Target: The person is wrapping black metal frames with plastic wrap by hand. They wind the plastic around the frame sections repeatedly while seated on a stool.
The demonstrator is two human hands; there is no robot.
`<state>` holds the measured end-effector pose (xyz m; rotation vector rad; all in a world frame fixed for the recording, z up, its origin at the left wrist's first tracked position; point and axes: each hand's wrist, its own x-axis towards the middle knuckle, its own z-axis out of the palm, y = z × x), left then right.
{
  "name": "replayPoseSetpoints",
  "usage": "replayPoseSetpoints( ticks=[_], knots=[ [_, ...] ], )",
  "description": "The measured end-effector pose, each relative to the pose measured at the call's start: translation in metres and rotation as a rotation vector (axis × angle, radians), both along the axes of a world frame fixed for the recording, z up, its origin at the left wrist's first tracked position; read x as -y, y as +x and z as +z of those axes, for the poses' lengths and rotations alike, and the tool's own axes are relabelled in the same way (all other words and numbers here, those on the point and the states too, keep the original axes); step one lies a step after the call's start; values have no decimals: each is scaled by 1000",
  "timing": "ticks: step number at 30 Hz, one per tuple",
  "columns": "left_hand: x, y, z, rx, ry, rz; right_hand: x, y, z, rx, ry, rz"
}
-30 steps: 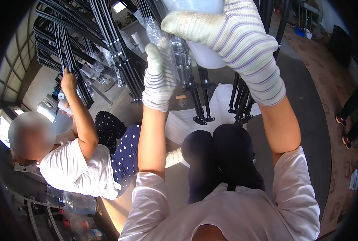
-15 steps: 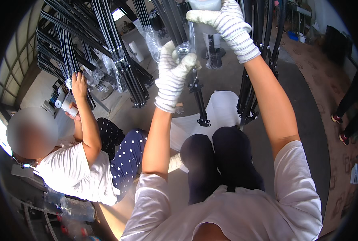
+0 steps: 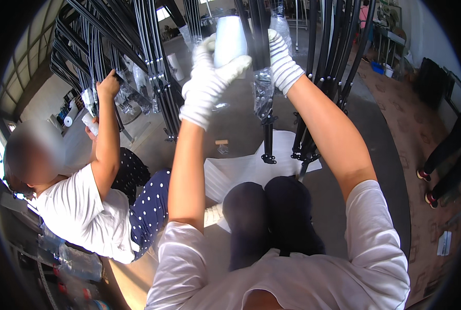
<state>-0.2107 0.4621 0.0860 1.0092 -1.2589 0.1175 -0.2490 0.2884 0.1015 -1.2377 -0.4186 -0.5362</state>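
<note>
My left hand, in a white striped glove, is closed around a whitish roll of plastic film. Just right of the roll hangs a bundle of black metal tubes. Clear film wraps the bundle's lower part, above its jointed end with small fittings. On the far right side of these tubes is my right hand, gloved alike. Its fingers are mostly hidden behind the tubes, so their grip cannot be made out.
More black tube bundles hang at left and right. A co-worker sits at my left, one hand raised to tubes, the other on a small white roll. White foam sheet lies before my knees. Another person's legs show far right.
The film roll has gone from my right hand to my left. My right hand has come lower, to behind the tubes, and the view has shifted slightly.
</note>
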Motion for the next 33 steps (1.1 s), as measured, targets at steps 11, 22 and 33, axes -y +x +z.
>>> replayPoseSetpoints(
  ticks=[11,22,33],
  knots=[
    [-54,-52,-34,3,82,163,-95,-72,-49,242,-104,-461],
    [12,-30,-36,-367,129,-322,-120,-150,-64,237,303,-301],
    [9,-7,-45,-404,224,-776,-86,-133,-93,230,89,-944]
  ],
)
